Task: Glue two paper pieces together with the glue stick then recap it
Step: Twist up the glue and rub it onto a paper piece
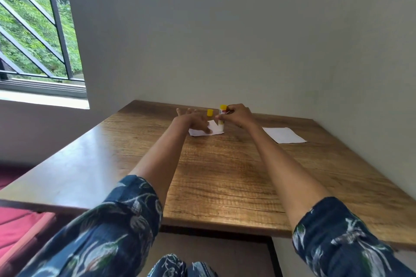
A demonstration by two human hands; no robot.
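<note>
A small white paper piece lies on the far part of the wooden table. My left hand rests flat on its left side, fingers spread. My right hand holds the glue stick upright, its white end down on the paper and its yellow base up. The yellow cap stands on the table just behind the paper, between my hands. A second, larger white paper piece lies to the right, apart from both hands.
The table stands in a corner, with a grey wall behind and to the right. A barred window is at the left. A pink cushion lies low on the left beside the table's near edge.
</note>
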